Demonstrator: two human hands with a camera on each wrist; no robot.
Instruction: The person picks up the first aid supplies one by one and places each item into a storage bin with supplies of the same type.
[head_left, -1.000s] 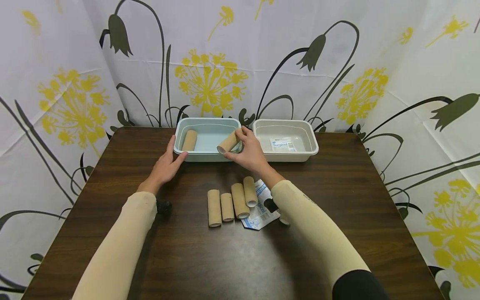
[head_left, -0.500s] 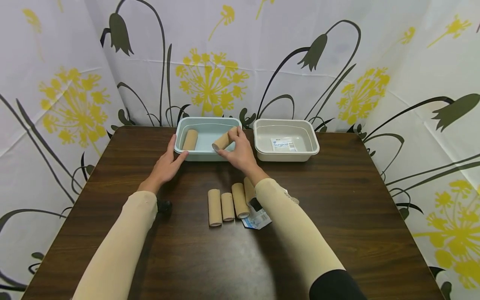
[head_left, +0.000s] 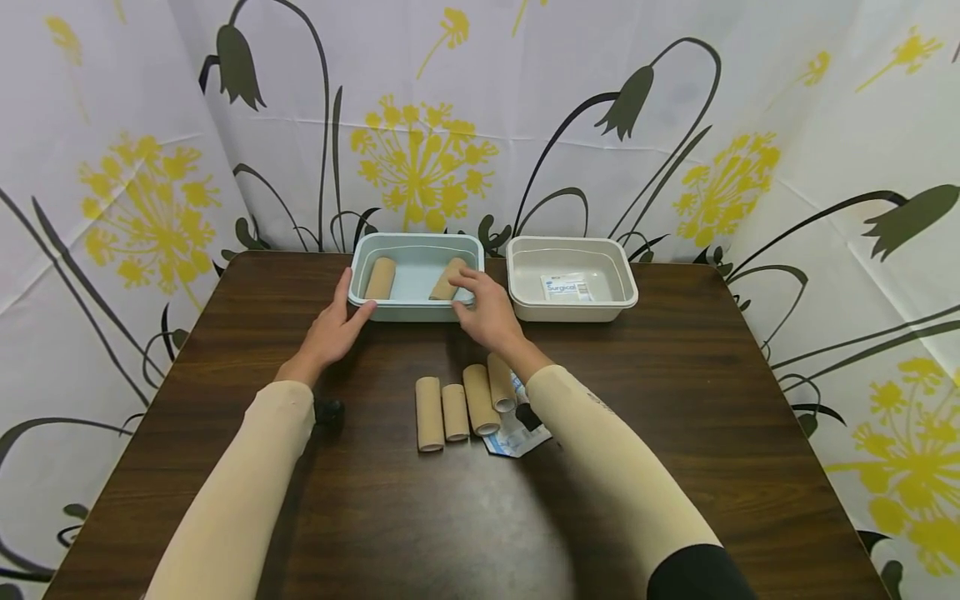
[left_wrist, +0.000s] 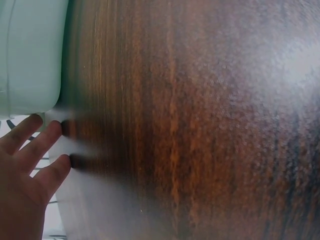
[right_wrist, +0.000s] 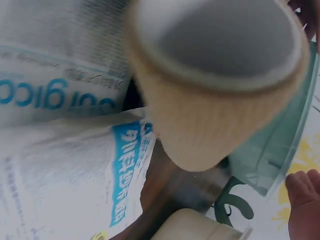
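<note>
A light blue plastic bin [head_left: 416,312] at the back of the table holds two cardboard tubes. One tube [head_left: 380,281] lies at its left end; the other tube [head_left: 442,287] leans at a slant on the right. My right hand [head_left: 491,312] is over the bin's front right corner, its fingertips by the slanted tube and its thumb apart at the front rim. At the bin's left end, my left hand [head_left: 330,329] rests with straight fingers against the wall; in the left wrist view its fingers [left_wrist: 42,142] reach the bin's corner.
Several cardboard tubes [head_left: 430,414] lie mid-table, partly on printed surgical packets [head_left: 517,435], also close in the right wrist view. My right forearm covers part of that pile. A cream bin [head_left: 573,313] on the right holds a flat surgical packet [head_left: 567,288]. A patterned curtain hangs behind.
My right hand has lowered a cardboard tube into the right side of the blue bin, and its fingers have come off it. The left hand has stayed at the bin's left end.
</note>
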